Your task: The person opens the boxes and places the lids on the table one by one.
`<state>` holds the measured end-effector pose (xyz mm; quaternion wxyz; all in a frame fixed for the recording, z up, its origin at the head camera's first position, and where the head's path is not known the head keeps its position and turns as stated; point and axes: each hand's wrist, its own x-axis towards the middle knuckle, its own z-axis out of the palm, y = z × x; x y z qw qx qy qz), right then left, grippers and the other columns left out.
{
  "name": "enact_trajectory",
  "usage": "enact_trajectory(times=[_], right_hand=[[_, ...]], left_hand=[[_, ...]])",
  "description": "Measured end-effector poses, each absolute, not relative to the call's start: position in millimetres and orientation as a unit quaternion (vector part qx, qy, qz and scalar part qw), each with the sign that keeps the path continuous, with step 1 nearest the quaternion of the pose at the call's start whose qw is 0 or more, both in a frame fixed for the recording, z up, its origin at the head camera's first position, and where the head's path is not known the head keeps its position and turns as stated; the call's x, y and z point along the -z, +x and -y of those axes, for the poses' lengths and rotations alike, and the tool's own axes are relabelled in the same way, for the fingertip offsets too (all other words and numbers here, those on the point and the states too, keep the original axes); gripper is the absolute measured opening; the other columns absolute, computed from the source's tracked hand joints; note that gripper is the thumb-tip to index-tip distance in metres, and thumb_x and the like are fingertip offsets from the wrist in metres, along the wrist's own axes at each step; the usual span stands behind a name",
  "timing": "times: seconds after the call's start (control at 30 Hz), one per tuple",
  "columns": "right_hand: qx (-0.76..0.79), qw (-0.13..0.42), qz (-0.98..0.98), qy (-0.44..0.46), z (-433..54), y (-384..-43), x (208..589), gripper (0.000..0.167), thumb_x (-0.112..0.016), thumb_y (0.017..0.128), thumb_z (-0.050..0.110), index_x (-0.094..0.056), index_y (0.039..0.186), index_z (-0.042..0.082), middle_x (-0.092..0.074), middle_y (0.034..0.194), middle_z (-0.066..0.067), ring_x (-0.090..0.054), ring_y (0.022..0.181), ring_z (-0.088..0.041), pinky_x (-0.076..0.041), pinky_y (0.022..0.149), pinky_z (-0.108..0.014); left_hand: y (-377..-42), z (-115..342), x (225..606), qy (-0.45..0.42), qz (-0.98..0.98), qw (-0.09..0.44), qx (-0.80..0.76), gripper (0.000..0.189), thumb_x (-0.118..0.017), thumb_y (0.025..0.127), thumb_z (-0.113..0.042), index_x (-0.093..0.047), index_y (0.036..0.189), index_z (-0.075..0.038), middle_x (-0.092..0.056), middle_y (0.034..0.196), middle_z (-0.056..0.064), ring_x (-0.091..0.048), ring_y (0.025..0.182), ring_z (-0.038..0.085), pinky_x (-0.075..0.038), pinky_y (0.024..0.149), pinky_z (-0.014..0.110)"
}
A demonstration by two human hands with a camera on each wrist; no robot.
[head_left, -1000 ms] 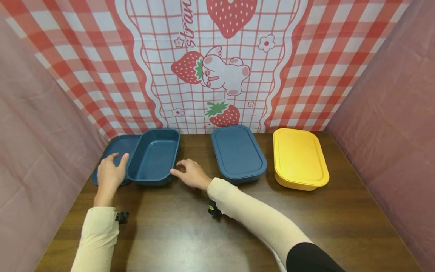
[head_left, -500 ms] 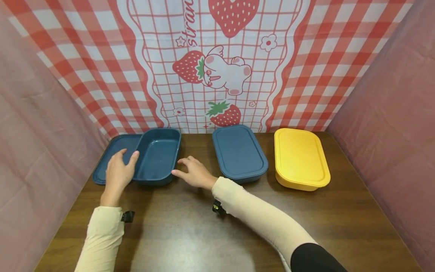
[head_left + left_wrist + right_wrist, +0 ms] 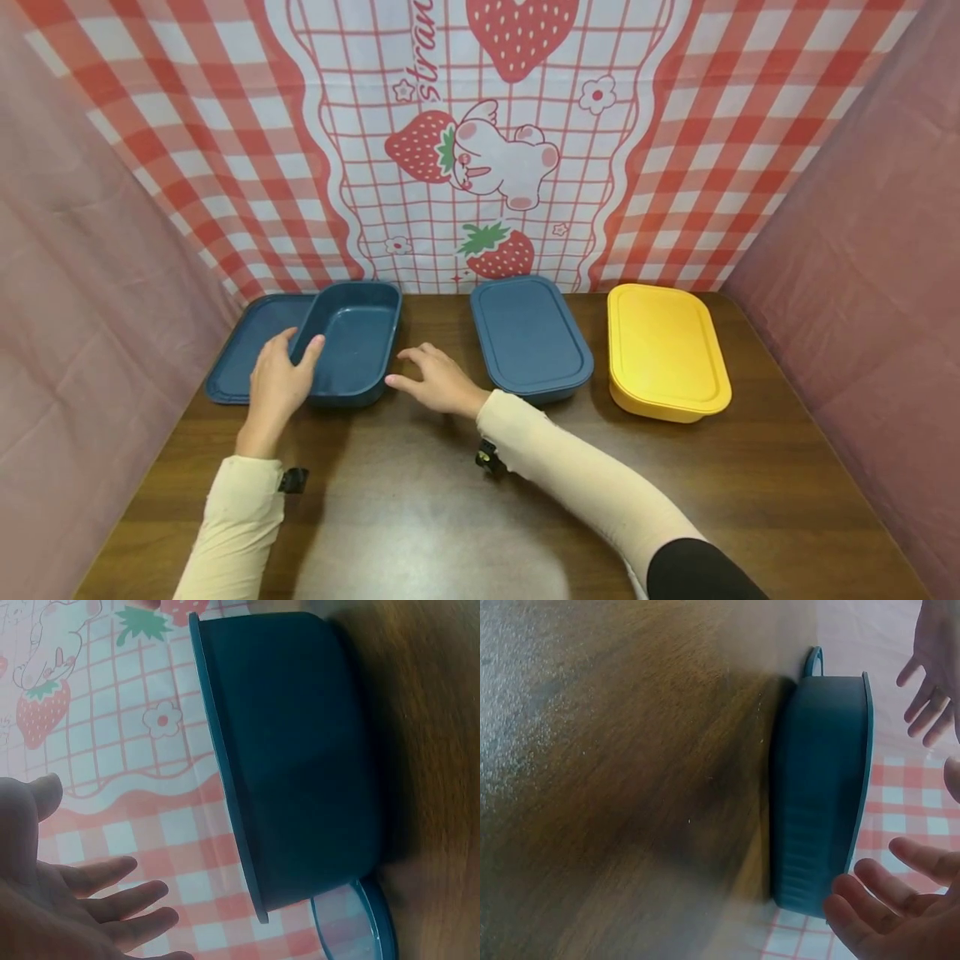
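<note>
An uncovered dark blue food container (image 3: 356, 337) stands on the table at the left, with nothing inside it in the head view. Its flat blue lid (image 3: 247, 354) lies along its left side, partly hidden by the container and my hand. My left hand (image 3: 281, 383) hovers over the container's near left edge, fingers spread and thumb apart. In the left wrist view the fingers (image 3: 124, 904) stand above rim level, apart from the container wall (image 3: 292, 757). My right hand (image 3: 438, 383) is by its right side, fingers loosely bent, thumb close to the near corner. Both hands hold nothing.
A lidded blue container (image 3: 531, 337) stands right of centre, close to the right forearm. Farther right is a lidded yellow container (image 3: 667, 350). A strawberry-print cloth (image 3: 487, 167) hangs behind the wooden table (image 3: 420, 517), and pink drapes (image 3: 97, 275) flank it.
My left hand has moved right, from over the lid to the container's left edge. The right hand has drawn back slightly to the right. The containers keep their places; the head view shifted slightly.
</note>
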<state>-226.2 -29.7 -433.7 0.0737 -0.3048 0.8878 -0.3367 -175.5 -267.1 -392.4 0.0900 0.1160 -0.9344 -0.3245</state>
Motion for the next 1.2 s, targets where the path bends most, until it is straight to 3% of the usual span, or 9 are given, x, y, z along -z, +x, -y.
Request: enact_trajectory(times=[0.33, 1.2], right_hand=[[0.341, 0.063, -0.887, -0.305, 24.7, -226.7, 430.1, 0.056, -0.058, 0.095, 0.047, -0.055, 0.135, 0.008, -0.057, 0.127, -0.016, -0.055, 0.119, -0.025, -0.045, 0.104, -0.040], [0.353, 0.042, -0.885, -0.302, 10.4, -220.3, 426.1, 0.052, -0.060, 0.095, 0.045, -0.057, 0.134, 0.011, -0.058, 0.127, -0.014, -0.056, 0.118, -0.026, -0.046, 0.103, -0.042]], left_hand=[[-175.6, 258.6, 394.1, 0.106, 0.934, 0.120, 0.320, 0.070, -0.045, 0.100, -0.049, -0.039, 0.144, 0.005, -0.037, 0.148, 0.032, -0.032, 0.138, 0.049, -0.026, 0.111, 0.062], [-171.0, 243.5, 390.6, 0.083, 0.930, 0.125, 0.335, 0.068, -0.050, 0.098, -0.047, -0.040, 0.145, 0.002, -0.036, 0.149, 0.030, -0.031, 0.139, 0.047, -0.026, 0.113, 0.060]])
